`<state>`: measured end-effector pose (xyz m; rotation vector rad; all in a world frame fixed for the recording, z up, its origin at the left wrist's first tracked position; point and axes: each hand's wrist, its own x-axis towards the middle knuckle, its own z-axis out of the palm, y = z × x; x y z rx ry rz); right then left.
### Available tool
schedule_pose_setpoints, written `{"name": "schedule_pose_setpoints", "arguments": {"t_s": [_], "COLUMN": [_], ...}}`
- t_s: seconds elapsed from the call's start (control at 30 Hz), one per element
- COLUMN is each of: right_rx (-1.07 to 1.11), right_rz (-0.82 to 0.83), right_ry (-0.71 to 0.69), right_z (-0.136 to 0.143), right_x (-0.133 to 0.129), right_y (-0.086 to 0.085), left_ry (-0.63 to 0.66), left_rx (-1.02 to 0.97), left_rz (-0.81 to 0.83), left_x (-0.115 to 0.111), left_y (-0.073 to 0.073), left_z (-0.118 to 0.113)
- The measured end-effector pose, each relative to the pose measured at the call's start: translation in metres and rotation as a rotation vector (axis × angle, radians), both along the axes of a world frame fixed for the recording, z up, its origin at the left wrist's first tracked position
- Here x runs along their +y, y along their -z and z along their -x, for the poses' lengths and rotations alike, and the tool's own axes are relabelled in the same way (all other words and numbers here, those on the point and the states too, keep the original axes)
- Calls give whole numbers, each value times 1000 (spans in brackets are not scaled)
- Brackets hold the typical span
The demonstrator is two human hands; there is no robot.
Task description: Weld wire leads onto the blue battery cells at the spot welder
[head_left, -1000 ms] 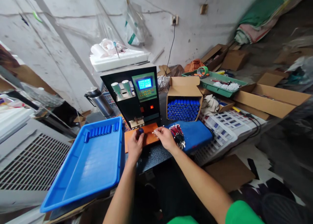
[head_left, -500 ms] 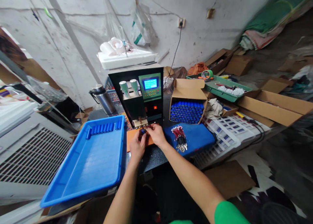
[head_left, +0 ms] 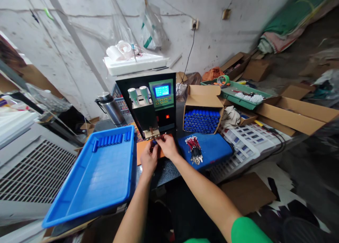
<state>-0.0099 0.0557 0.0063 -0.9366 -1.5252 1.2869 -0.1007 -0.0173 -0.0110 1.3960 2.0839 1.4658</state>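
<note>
Both hands meet just below the electrode tips of a black welding machine with a lit blue display. My left hand is closed on a small blue cell, mostly hidden by the fingers. My right hand pinches at the cell's right side, close under the tips; what its fingertips hold is too small to make out. An orange board lies beneath the hands. To the right, a bundle of red and black wires rests on a blue pad.
A blue tray at the left holds a row of blue cells near its far end. Behind the pad stands a cardboard box packed with blue cells. A steel flask is left of the machine; a green tray sits at the back right.
The whole view has shifted very slightly. Both hands stay under the electrode tips, with the right fingers only slightly moved.
</note>
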Motion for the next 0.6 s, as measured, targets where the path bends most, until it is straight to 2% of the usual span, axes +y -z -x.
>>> {"name": "schedule_pose_setpoints", "arguments": {"t_s": [0.6], "right_rx": [-6], "right_rz": [3], "right_ry": [-7], "right_z": [-3], "right_x": [-3], "right_y": [-5], "left_ry": [-24], "left_rx": [31], "left_rz": [14], "left_x": [-2], "left_y": [-4], "left_z": [-3]}}
